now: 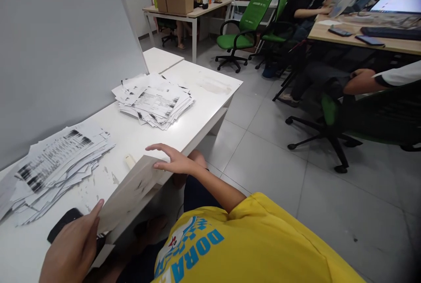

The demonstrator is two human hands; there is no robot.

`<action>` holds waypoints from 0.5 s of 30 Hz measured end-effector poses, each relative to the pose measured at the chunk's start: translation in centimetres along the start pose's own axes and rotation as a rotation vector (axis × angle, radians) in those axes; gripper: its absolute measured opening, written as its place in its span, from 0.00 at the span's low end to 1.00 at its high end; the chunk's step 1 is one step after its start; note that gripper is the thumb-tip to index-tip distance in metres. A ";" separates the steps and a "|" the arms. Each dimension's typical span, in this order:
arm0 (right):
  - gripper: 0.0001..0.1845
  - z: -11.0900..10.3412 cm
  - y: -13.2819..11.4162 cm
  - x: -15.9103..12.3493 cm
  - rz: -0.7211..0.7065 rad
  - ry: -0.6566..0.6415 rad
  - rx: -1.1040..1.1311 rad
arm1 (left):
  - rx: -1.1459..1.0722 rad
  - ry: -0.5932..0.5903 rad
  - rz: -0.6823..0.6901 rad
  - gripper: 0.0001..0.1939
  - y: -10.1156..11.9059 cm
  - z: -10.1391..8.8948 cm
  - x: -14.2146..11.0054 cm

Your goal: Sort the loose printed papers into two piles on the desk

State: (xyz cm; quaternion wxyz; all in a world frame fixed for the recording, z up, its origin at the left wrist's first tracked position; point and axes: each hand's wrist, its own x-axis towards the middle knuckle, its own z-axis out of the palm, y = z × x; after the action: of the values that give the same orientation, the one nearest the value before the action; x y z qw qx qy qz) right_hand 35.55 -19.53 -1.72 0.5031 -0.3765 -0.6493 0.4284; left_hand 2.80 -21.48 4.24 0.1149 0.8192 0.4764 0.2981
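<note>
My left hand (70, 243), low at the left, grips the near end of a paper sheet (131, 193) between thumb and fingers; some fingers are hidden behind it. The sheet stands tilted at the table's front edge, with faint dark marks on its face. Whether it is one sheet or several I cannot tell. At its far end my right hand (176, 160) is open, index finger stretched out over the top corner and thumb by the paper's edge. Beyond the hands lie two messy paper stacks, a left stack (62, 155) and a farther stack (158, 101), both printed in black.
A black object (66, 223) lies by my left hand, and a small cream object (130, 160) behind the sheet. A grey panel (66, 46) rises along the back of the white table (204, 116). Green chairs (245, 24), seated people and a desk (348, 35) stand to the right.
</note>
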 end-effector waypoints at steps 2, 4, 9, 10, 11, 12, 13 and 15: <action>0.16 0.4 0.7 0.0 0.021 0.019 0.030 | 0.034 -0.030 0.042 0.22 -0.9 0.1 0.3; 0.11 1.0 1.4 -0.1 0.047 0.052 0.065 | 0.052 -0.039 0.050 0.22 -1.6 0.3 0.4; 0.11 2.6 3.0 -0.7 0.062 0.136 0.119 | 0.090 0.008 0.095 0.26 -2.6 1.1 -0.1; 0.12 2.8 3.3 -0.7 0.063 0.153 0.129 | 0.105 0.027 0.100 0.26 -2.5 1.4 -0.4; 0.13 3.1 3.7 -0.7 0.066 0.173 0.137 | 0.127 0.051 0.095 0.26 -2.4 1.6 -0.7; 0.14 3.3 4.0 -0.7 0.068 0.197 0.143 | 0.153 0.081 0.071 0.26 -2.1 1.8 -1.1; 0.14 3.5 4.4 -0.6 0.069 0.223 0.148 | 0.173 0.120 0.025 0.28 -1.7 2.1 -1.5; 0.14 3.8 5.1 -0.5 0.060 0.265 0.168 | 0.163 0.219 -0.124 0.33 -0.8 2.7 -2.2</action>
State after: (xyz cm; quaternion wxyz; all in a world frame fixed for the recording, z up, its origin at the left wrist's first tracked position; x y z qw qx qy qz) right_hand 32.20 -18.90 -7.16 0.6012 -0.4057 -0.5275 0.4424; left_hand 3.04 -22.64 0.86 0.0138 0.7573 0.5585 0.3381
